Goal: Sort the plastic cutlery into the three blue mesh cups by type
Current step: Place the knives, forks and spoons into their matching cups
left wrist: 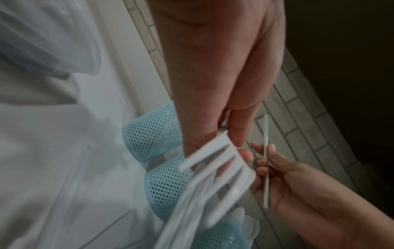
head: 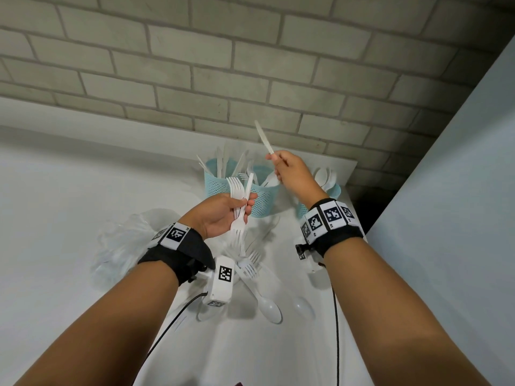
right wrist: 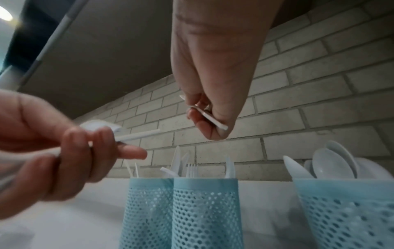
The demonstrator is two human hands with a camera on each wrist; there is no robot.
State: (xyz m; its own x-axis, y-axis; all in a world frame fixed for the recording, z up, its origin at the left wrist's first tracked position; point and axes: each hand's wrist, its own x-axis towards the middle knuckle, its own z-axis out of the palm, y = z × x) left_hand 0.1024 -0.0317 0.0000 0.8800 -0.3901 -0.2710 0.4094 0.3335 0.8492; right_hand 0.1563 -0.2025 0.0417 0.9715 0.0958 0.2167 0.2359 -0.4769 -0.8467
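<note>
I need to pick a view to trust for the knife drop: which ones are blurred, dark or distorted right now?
Head view: sharp, evenly lit, wide-angle bend in the walls; knife in the right hand reads clearly. Left wrist view: dim, forks in the left hand smeared by motion. Right wrist view: left hand blurred, mesh cups fairly sharp, glare at the top left corner.

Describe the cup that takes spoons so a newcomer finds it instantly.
Start at the brick wall; three blue mesh cups stand in front of it on the white counter. The spoon cup is the one on the right, set apart from the touching pair. Only it shows rounded spoon bowls above its rim.
</note>
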